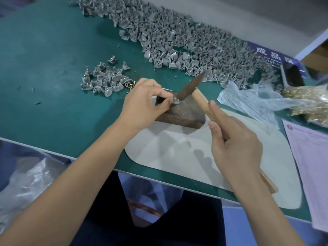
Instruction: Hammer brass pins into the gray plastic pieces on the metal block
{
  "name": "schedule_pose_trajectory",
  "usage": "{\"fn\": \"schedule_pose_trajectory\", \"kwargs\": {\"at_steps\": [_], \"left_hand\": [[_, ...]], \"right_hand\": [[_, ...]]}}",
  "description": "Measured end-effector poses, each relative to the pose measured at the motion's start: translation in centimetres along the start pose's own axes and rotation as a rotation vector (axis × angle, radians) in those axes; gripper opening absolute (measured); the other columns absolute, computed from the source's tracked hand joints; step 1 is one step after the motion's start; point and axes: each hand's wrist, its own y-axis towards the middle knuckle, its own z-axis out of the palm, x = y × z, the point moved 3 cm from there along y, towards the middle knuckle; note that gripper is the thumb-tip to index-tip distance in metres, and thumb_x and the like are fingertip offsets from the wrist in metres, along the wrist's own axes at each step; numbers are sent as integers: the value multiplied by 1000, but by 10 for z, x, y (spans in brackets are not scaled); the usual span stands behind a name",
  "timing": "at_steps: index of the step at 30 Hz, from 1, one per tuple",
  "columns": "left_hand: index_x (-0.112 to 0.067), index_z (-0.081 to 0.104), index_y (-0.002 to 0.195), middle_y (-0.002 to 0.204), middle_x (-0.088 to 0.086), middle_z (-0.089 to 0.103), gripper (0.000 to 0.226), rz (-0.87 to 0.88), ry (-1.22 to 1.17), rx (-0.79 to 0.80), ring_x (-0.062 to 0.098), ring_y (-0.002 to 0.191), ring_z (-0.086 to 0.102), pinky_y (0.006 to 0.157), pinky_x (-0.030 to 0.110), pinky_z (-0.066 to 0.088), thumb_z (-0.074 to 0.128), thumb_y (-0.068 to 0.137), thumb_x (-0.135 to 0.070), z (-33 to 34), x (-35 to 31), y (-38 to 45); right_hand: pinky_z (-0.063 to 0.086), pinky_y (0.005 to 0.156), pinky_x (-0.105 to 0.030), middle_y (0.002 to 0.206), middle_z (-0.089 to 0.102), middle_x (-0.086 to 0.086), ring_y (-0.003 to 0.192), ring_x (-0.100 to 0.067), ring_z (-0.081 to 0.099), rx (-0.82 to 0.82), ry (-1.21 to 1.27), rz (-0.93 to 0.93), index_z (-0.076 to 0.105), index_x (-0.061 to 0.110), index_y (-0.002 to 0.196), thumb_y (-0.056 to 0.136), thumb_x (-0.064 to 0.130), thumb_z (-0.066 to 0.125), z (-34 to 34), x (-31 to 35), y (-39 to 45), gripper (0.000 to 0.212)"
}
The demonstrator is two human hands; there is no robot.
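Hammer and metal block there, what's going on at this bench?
A person is pinning small parts. The left hand pinches a gray plastic piece on the metal block, while the right hand grips a wooden-handled hammer whose head is down at the piece. A small pile of pinned pieces lies to the left.

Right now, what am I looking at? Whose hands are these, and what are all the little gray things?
There is one picture, taken by a camera on a person's head, looking down at a green table. The left hand pinches a small gray plastic piece on a rusty metal block. The right hand holds a hammer by its wooden handle, its dark head at the piece. The big heap behind is gray pieces. The small pile on the left shows brass pins. A plastic bag and brassy parts lie right.
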Motion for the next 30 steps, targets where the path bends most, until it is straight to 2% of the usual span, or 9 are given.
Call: {"fn": "schedule_pose_trajectory", "kwargs": {"at_steps": [5,9,12,13,16,18,21,25,30], "left_hand": [[-27,81,90,91,-6,66,3,-8,-8,8,16,106,55,90,46,48,78,88,-28,0,-1,1],[-30,80,88,90,-6,65,3,-9,-22,9,14,104,54,89,45,48,77,89,-29,-1,-2,0],[-28,82,90,88,-4,65,5,0,-30,8,16,104,54,88,44,47,77,90,-27,-2,-2,-1],[-27,82,90,88,-5,65,5,1,-33,14,16,104,54,89,44,47,77,91,-27,-1,-2,-1],[-27,81,91,90,-4,65,5,-6,-37,20,17,104,54,91,45,46,77,91,-27,-2,-1,-1],[-26,82,92,91,-3,65,6,-1,-38,15,16,105,54,90,44,46,77,91,-29,-2,0,-1],[-27,82,91,91,-6,66,6,2,-14,23,14,105,54,89,43,47,76,91,-29,0,0,0],[-30,80,91,92,-5,66,5,7,-21,18,15,105,54,89,44,47,77,90,-27,0,2,1],[-27,82,90,91,-7,66,4,-5,-22,5,13,105,54,89,44,48,78,89,-28,0,1,0]], "right_hand": [[38,56,-29,83,56,11,74,-14,49,0,-4,6,56,42,146,100,23,57,-1,1,-3,50],[39,55,-31,86,62,4,71,-18,51,-48,48,44,55,40,148,102,24,55,-4,1,-3,48],[27,53,-23,90,66,6,76,-14,49,31,-13,8,54,46,147,101,28,55,-1,3,4,49],[24,54,-25,90,66,6,77,-14,49,20,-8,9,54,44,146,101,26,56,-1,3,5,49],[33,56,-32,85,61,5,72,-15,47,5,25,-14,54,39,148,103,23,56,-1,4,4,48],[33,55,-28,84,60,9,73,-14,48,31,-19,-36,55,43,147,102,26,55,0,3,3,48],[36,55,-27,87,63,7,74,-14,51,-24,2,-24,57,39,146,101,22,58,-3,1,3,48],[27,54,-13,83,50,19,71,-6,43,-12,-15,-97,56,42,146,101,23,58,0,5,3,48],[31,53,-19,81,47,18,70,-7,42,-37,-5,-65,59,41,144,99,20,60,2,4,0,50]]}}
